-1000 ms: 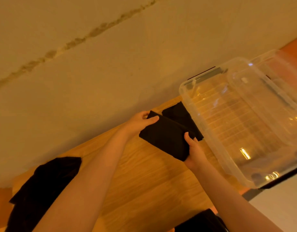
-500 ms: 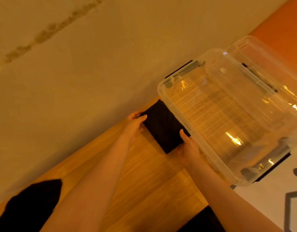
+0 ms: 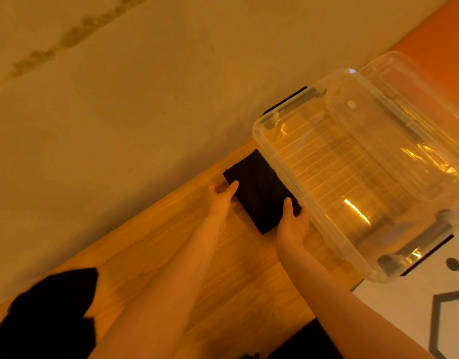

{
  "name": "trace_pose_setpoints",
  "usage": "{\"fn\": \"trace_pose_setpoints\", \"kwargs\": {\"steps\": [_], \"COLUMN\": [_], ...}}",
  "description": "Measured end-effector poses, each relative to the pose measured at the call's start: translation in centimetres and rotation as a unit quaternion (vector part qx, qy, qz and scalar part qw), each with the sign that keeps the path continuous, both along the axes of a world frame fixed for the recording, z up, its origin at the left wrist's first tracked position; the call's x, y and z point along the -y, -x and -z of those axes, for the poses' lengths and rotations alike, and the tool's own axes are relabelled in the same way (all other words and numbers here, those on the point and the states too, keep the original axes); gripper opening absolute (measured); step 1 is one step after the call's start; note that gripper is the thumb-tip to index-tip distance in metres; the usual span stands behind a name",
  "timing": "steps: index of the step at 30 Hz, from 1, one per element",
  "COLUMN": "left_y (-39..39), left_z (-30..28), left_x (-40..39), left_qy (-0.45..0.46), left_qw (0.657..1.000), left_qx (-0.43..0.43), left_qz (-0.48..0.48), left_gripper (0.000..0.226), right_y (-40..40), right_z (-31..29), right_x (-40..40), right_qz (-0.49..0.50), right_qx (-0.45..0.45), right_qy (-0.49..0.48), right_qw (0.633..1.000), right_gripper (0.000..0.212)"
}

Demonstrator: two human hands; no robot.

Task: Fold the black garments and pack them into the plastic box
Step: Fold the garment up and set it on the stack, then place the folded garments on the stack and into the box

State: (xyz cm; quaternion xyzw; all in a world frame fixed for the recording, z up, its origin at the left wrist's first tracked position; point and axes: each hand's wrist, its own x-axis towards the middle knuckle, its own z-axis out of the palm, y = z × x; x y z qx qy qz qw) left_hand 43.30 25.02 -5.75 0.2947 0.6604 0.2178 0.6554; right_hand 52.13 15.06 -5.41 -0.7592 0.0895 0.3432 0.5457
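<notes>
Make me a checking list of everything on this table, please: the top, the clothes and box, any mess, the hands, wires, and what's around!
Surface: wooden table, grain visible.
Job's things: folded black garment lies flat on the table beside the clear plastic box; the box looks empty. An unfolded black garment sits at the table's left end; another dark cloth shows at the bottom edge.
Clutter: nothing seen.
Hands: left hand and right hand each hold an edge of the folded garment.
Cables: nothing seen.
Surroundings: plain wall with a stained streak; white floor with dark markings.
</notes>
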Motion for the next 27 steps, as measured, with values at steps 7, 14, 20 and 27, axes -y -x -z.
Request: {"fn": "trace_pose_setpoints", "kwargs": {"steps": [7, 14, 20, 27], "left_y": [-0.6, 0.6, 0.5, 0.2], "left_z": [-0.3, -0.9, 0.5, 1.3], "left_x": [1.8, 3.0, 2.9, 2.0], "left_qy": [0.0, -0.327, -0.396, -0.339], "left_qw": [0.999, 0.88, 0.608, 0.562], "left_qx": [-0.003, -0.273, -0.404, -0.44], "left_qz": [0.051, 0.21, 0.557, 0.613], "left_gripper": [0.03, 0.045, 0.066, 0.071], "right_y": [0.6, -0.3, -1.3, -1.5], "right_z": [0.1, 1.9, 3.5, 3.3], "right_x": [4.3, 3.9, 3.1, 3.3], "right_qz": [-0.152, -0.486, -0.583, -0.597], "right_qx": [0.099, 0.504, 0.472, 0.444], "right_qy": [0.07, 0.104, 0.221, 0.219], "right_qw": [0.981, 0.706, 0.622, 0.631], "right_gripper": [0.017, 0.052, 0.081, 0.089]}}
